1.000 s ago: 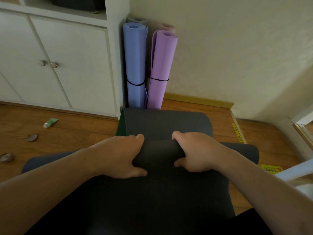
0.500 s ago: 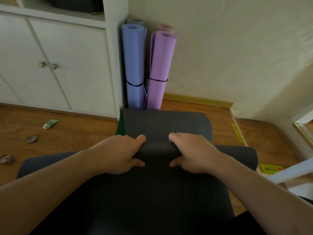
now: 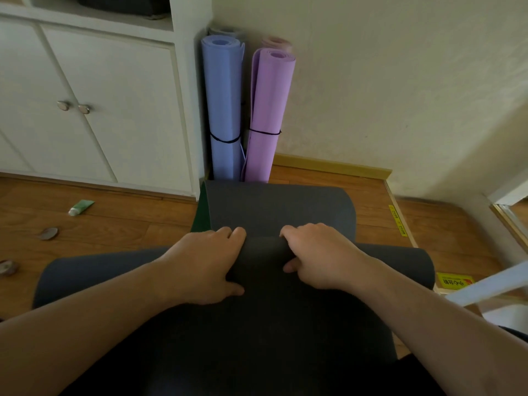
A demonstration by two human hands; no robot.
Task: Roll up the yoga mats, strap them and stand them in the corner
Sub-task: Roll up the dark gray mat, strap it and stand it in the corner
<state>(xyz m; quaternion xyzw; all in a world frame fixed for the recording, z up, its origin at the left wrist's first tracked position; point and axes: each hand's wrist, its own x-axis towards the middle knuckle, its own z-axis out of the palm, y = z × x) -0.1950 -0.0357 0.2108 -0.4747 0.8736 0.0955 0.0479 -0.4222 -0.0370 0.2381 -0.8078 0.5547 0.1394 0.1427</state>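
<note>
— Grey mat (image 3: 274, 324) fills the lower centre; where do we hold it?
— We grip its roll mid-frame, left hand (image 3: 205, 264) and right hand (image 3: 323, 258) curled around it, thumbs underneath.

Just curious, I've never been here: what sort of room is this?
Probably a room at home: white cupboard, wooden floor, and rolled yoga mats standing in the corner.

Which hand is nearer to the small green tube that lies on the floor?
The left. The left hand grips the dark mat roll on the side toward the green tube; the right hand grips the roll farther away, on the other side.
</note>
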